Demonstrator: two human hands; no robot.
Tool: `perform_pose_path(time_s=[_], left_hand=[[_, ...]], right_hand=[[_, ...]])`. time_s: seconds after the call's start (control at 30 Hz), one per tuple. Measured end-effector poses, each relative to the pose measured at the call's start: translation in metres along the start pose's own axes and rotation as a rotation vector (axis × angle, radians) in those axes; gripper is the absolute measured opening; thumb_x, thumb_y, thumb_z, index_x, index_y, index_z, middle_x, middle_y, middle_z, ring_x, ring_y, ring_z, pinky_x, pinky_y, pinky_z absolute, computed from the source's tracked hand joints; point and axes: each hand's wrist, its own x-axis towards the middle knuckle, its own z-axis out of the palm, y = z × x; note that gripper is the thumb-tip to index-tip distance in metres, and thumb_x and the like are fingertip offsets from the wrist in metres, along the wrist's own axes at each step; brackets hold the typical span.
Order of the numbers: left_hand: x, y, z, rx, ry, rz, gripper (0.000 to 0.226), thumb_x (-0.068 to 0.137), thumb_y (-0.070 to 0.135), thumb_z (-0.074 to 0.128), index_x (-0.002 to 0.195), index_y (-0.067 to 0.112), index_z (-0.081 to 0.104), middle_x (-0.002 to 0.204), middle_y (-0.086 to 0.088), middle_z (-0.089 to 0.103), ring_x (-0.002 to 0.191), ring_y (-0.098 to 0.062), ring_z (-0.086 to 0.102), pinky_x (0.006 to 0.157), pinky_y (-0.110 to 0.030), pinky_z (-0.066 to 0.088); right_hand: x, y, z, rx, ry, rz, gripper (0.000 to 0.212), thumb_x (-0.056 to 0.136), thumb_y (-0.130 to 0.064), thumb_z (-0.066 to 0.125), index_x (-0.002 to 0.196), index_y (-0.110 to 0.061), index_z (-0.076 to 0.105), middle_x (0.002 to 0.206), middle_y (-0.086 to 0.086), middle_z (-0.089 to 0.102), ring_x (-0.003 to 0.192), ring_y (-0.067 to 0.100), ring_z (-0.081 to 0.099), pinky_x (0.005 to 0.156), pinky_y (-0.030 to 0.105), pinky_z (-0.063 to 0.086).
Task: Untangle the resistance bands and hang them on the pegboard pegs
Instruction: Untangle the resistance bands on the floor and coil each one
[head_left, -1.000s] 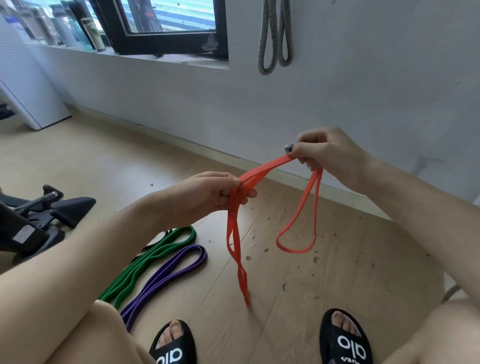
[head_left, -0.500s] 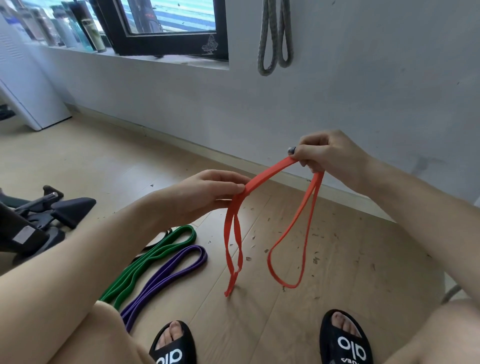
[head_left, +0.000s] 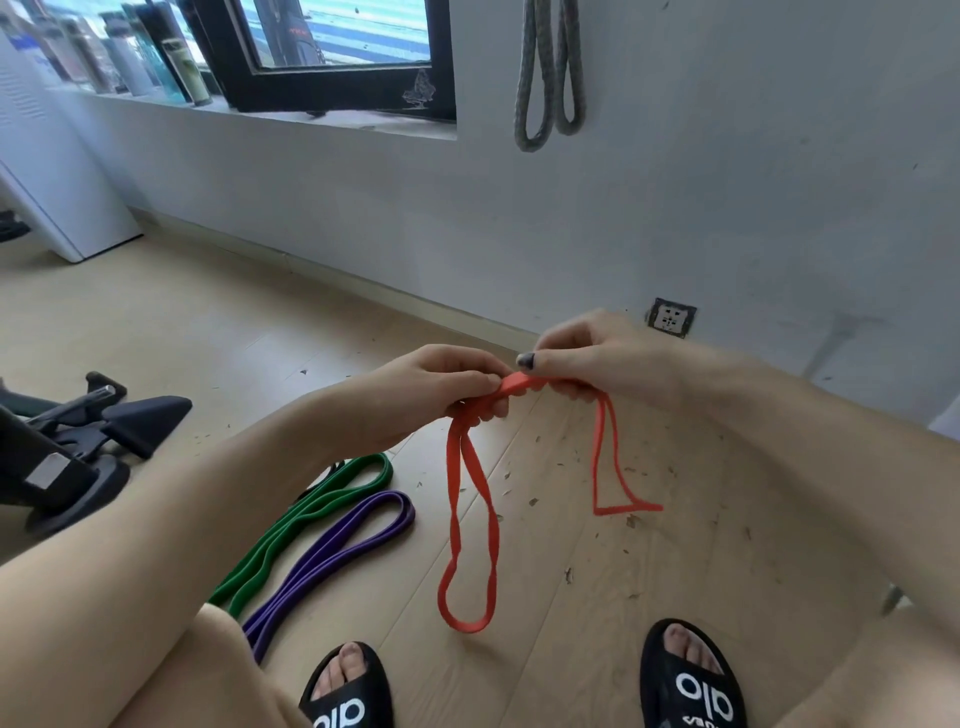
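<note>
An orange resistance band (head_left: 470, 525) hangs between my two hands above the wooden floor. My left hand (head_left: 441, 384) pinches it at one spot, and a long loop drops down from there. My right hand (head_left: 597, 358) pinches the same band right beside the left, with a shorter folded loop hanging below it. A green band (head_left: 306, 519) and a purple band (head_left: 332, 551) lie side by side on the floor to the left. A grey band (head_left: 548, 78) hangs high on the wall; its peg is out of view.
Black exercise equipment (head_left: 78, 441) stands on the floor at the left. A wall socket (head_left: 671, 317) sits low on the wall behind my hands. My feet in black slides (head_left: 691, 680) rest at the bottom. Bottles line the windowsill (head_left: 130, 62).
My hands have come close together, from well apart to nearly touching. The orange band's two hanging loops have shifted and swung with them.
</note>
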Motion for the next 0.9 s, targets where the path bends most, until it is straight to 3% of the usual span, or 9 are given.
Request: perform_pose_path(time_s=[0.27,0.43,0.57,0.63,0.77,0.9], left_hand=[[-0.003,-0.003,-0.005,0.135,-0.074,-0.032,0.03,0.109,0.019,0.042,0.114,0.007,0.068,0.096,-0.006,0.07,0.096,-0.019,0.067,0.105,-0.04,0.052],[-0.003,-0.002,-0.008,0.108,-0.014,-0.019,0.029,0.108,0.018,0.044,0.112,0.006,0.07,0.092,-0.004,0.068,0.09,-0.015,0.066,0.102,-0.035,0.053],[-0.001,0.0,0.0,0.029,0.019,0.026,0.026,0.107,0.018,0.047,0.105,0.009,0.071,0.088,0.0,0.07,0.089,-0.02,0.061,0.093,-0.037,0.053],[-0.001,0.002,0.0,0.007,0.017,0.048,0.026,0.107,0.018,0.047,0.102,0.012,0.072,0.087,0.001,0.071,0.089,-0.021,0.06,0.089,-0.034,0.051],[-0.006,-0.002,-0.006,0.038,-0.068,0.029,0.028,0.108,0.015,0.041,0.113,0.009,0.068,0.1,-0.001,0.075,0.103,-0.019,0.069,0.1,-0.03,0.051],[-0.008,-0.003,-0.01,0.157,-0.094,-0.004,0.028,0.109,0.012,0.04,0.115,0.013,0.068,0.106,-0.001,0.074,0.103,-0.012,0.068,0.09,-0.022,0.05]], right_hand=[[-0.003,0.007,-0.016,0.13,-0.001,0.02,0.028,0.099,-0.029,0.063,0.079,-0.011,0.069,0.061,-0.003,0.051,0.055,0.009,0.043,0.053,0.019,0.038],[-0.006,0.011,-0.019,0.139,-0.021,0.08,0.032,0.101,-0.029,0.059,0.077,-0.011,0.069,0.065,0.0,0.057,0.06,0.015,0.049,0.057,0.025,0.042],[-0.004,-0.002,-0.003,0.113,-0.092,0.085,0.042,0.104,-0.042,0.048,0.092,-0.009,0.07,0.076,0.005,0.068,0.069,0.021,0.055,0.063,0.027,0.048],[-0.002,-0.009,0.004,0.08,-0.098,0.043,0.043,0.105,-0.041,0.049,0.086,-0.008,0.069,0.066,0.0,0.06,0.061,0.014,0.051,0.058,0.023,0.045],[0.001,-0.006,-0.005,0.121,-0.009,0.004,0.042,0.103,-0.034,0.057,0.071,-0.007,0.063,0.053,-0.004,0.044,0.049,0.01,0.036,0.049,0.017,0.034],[0.0,0.0,-0.016,0.134,0.016,0.028,0.043,0.102,-0.029,0.059,0.065,-0.008,0.059,0.052,-0.003,0.037,0.048,0.011,0.03,0.048,0.017,0.03]])
